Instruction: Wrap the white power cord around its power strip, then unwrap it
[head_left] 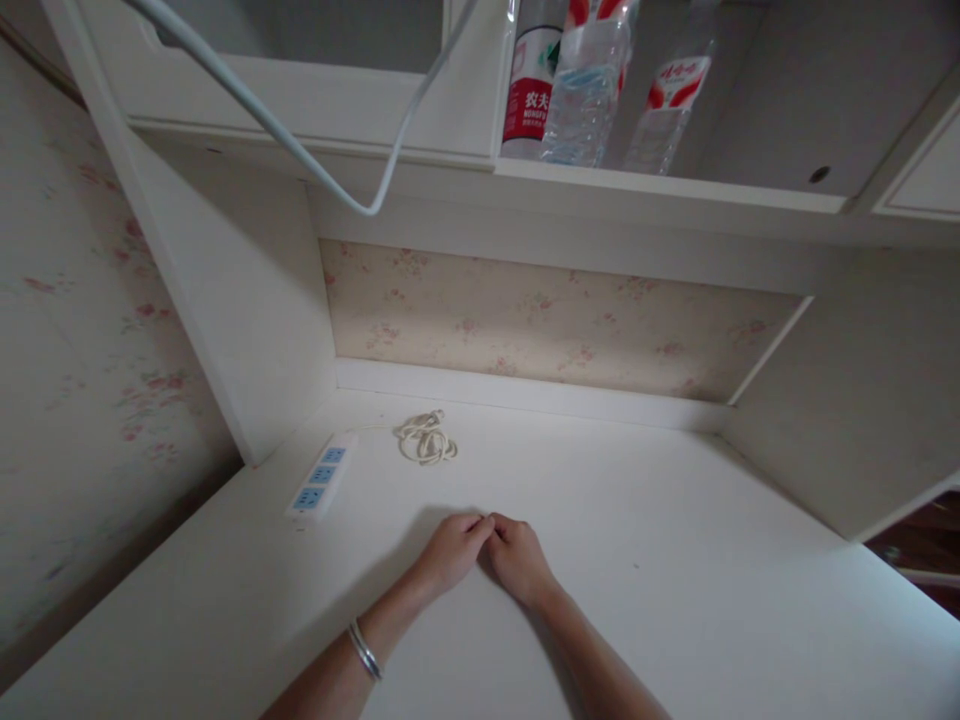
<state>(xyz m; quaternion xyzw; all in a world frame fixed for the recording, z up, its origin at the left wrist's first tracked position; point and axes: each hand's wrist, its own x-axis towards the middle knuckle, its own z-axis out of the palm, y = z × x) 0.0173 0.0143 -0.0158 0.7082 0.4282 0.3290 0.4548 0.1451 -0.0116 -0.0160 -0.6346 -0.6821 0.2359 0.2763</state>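
Note:
My left hand (455, 550) rests on the white desktop (630, 630), its fingers curled closed and a silver bangle (365, 650) on that wrist. Against it, at the thumb side, lies my right hand (517, 555), also closed like a loose fist. The two hands touch at the thumbs and knuckles. Nothing shows in either hand; the undersides of the fingers are hidden. Beyond them on the desk are a white power strip (319, 480) with blue sockets, to the left, and its coiled pale cord (425, 440).
An overhead shelf (675, 188) holds several plastic bottles, among them a red-labelled bottle (531, 95) and a clear bottle (589, 105). A thick white cable (300, 150) hangs down in front of the cabinet. Side panels (232, 270) bound the desk left and right.

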